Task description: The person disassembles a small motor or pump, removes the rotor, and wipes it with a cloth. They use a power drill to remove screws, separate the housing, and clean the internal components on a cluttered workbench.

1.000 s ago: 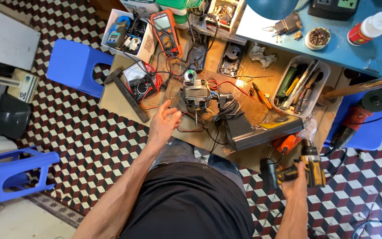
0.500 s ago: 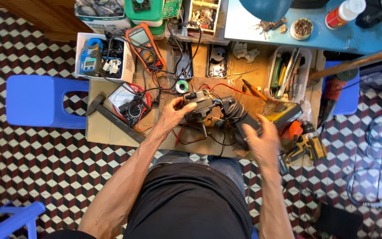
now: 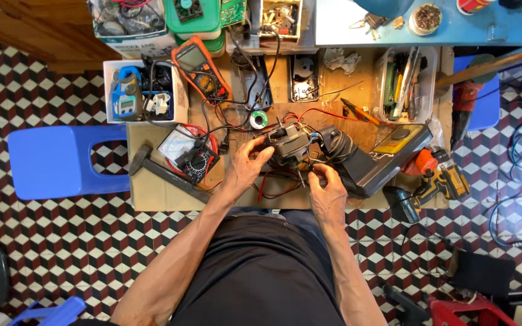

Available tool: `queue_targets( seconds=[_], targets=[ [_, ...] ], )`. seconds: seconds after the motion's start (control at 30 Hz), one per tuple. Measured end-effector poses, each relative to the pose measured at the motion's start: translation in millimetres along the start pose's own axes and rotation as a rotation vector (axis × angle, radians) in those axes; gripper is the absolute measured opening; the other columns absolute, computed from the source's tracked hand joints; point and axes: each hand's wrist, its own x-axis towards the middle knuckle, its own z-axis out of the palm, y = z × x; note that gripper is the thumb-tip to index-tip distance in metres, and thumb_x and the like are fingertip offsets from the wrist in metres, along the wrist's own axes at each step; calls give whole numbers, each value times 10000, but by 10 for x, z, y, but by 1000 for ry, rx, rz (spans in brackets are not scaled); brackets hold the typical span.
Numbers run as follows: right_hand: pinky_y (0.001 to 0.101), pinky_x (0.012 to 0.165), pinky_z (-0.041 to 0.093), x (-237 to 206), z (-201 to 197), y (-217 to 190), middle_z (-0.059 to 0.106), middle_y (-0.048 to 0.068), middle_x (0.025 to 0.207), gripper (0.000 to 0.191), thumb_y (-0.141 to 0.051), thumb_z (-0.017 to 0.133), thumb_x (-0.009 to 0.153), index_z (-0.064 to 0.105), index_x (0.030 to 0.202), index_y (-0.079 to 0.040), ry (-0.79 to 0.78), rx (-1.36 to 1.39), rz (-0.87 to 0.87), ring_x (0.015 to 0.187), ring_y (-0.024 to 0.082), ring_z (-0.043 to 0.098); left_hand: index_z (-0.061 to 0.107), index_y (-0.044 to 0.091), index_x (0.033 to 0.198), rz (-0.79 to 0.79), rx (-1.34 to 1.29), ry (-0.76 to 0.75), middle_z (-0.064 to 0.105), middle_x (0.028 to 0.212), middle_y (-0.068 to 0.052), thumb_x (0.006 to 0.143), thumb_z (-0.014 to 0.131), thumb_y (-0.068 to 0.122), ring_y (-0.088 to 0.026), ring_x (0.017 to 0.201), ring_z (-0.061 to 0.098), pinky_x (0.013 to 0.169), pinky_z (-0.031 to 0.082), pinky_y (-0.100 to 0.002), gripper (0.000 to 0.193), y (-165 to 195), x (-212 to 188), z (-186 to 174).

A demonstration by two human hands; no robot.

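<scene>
Motor (image 3: 289, 147) amid wires (image 3: 276, 181); orange multimeter (image 3: 202, 69) beyond

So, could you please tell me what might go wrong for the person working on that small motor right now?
1. The left hand grips the motor while red and black wires loop under both hands; a tug could snag or pull a lead loose.
2. The right hand works close beside the dark housing, so a slip might knock it.
3. The cordless drill lies at the board's edge and may be nudged off.
</scene>
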Motion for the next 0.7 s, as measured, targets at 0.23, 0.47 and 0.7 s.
queue_targets(
  seconds=[0.23, 0.47, 0.7],
  targets=[
    [293, 774, 564, 16, 64, -67, 726, 89, 1016, 215, -170, 689, 958, 706, 1122, -32, 56, 5, -11, 825, 146, 689, 613, 13, 1369, -35, -11, -34, 684, 1257, -145, 934, 672, 491, -195, 1112, 668, 952, 512, -329, 649, 34, 53, -9],
    [339, 909, 552, -71, 194, -125, 706, 176, 1205, 607, -275, 768, 855, 563, 1354, 3, -110, 44, 51, 1065, 249, 713, 607, 1, 1377, -37, -18, -15, 682, 1206, -174, 872, 681, 589, -267, 1093, 676, 942, 541, -366, 778, 70, 196, 7],
    [429, 923, 507, -27, 421, -110, 641, 272, 1234, 762, -301, 821, 798, 484, 1371, 72, -67, -159, -49, 1112, 377, 649, 551, 37, 1456, -48, 165, -131, 553, 1319, -234, 739, 714, 703, -304, 1222, 578, 992, 491, -418, 992, 171, 324, 22]
  ],
)
